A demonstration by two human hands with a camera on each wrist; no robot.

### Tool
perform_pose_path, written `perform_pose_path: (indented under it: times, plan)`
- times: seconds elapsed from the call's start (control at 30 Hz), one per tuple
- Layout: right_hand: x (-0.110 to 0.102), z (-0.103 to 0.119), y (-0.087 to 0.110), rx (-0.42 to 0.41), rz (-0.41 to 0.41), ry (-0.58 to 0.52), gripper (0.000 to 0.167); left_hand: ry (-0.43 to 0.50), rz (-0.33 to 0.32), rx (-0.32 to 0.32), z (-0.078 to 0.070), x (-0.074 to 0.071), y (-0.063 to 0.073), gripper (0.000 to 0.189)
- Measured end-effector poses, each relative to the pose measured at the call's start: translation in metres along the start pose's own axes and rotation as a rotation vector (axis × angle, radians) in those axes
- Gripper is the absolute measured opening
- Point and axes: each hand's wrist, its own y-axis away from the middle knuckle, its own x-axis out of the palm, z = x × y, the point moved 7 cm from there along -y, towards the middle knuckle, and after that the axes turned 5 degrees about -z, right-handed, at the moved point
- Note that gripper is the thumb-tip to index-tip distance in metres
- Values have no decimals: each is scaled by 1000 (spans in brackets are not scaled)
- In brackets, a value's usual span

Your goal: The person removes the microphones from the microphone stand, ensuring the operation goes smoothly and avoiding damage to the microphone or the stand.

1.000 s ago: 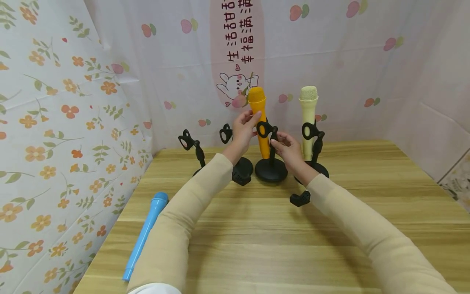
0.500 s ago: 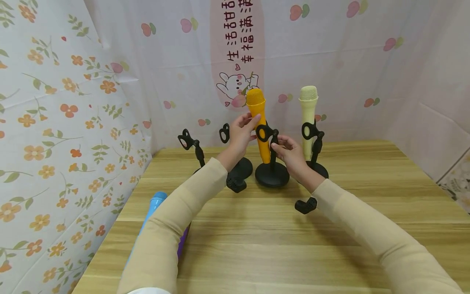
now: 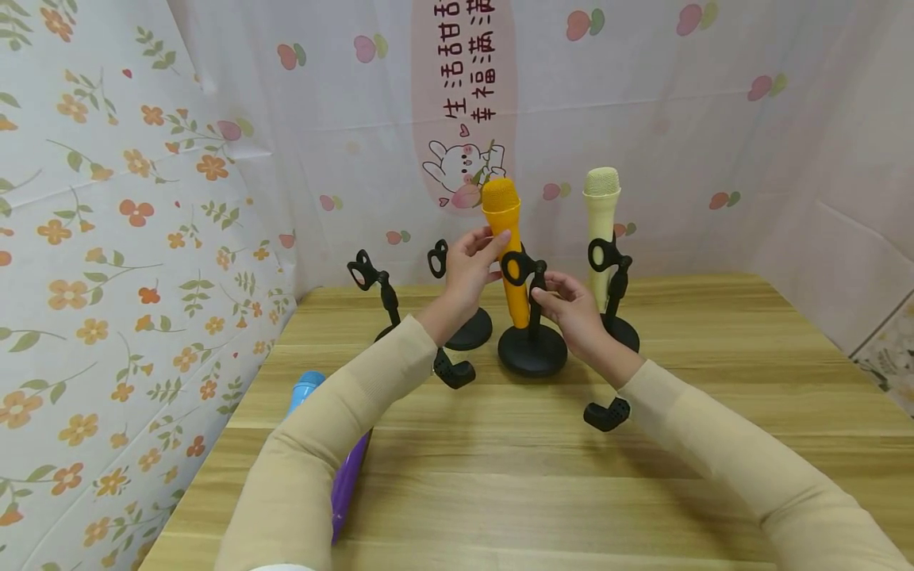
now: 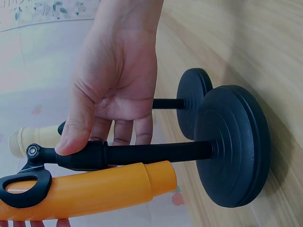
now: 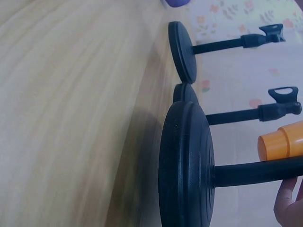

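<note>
An orange microphone (image 3: 502, 208) leans slightly, head up, through the clip of a black stand (image 3: 531, 354) on the wooden table. My left hand (image 3: 466, 274) holds the microphone's upper body between thumb and fingers. Around the stand's pole, just under the clip joint, my right hand (image 3: 577, 316) grips with thumb and fingers. In the left wrist view, the thumb of that right hand (image 4: 113, 80) lies on the pole, and the microphone's tail (image 4: 161, 177) sticks out past the clip. The right wrist view shows the tail (image 5: 279, 144) beside the pole.
A cream microphone (image 3: 601, 208) stands in another stand (image 3: 620, 329) to the right. Two stands with bare clips (image 3: 364, 271) are at the left. Blue (image 3: 305, 388) and purple (image 3: 347, 482) microphones lie partly behind my left forearm. A printed cloth (image 3: 343, 119) hangs behind.
The orange microphone has slid lower through its clip, its head dropping a little. The stand has come slightly toward me, both hands moving with it. The purple microphone has come into view.
</note>
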Motion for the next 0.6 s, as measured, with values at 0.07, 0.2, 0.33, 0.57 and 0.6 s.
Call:
perform_pose_path:
  times: [0.07, 0.2, 0.33, 0.57, 0.6]
  plan:
    - [-1, 0, 3, 4, -4, 3, 19, 3, 0, -1, 0, 0, 2, 40]
    - [0, 1, 9, 11, 0, 14, 20, 12, -7, -1, -1, -2, 7, 38]
    - [0, 2, 15, 14, 12, 21, 19, 14, -7, -4, -3, -3, 15, 37]
    - [0, 1, 23, 14, 27, 37, 19, 9, -1, -7, -4, -5, 26, 36]
    - [-1, 0, 25, 16, 28, 36, 19, 7, 0, -10, -3, -6, 27, 36]
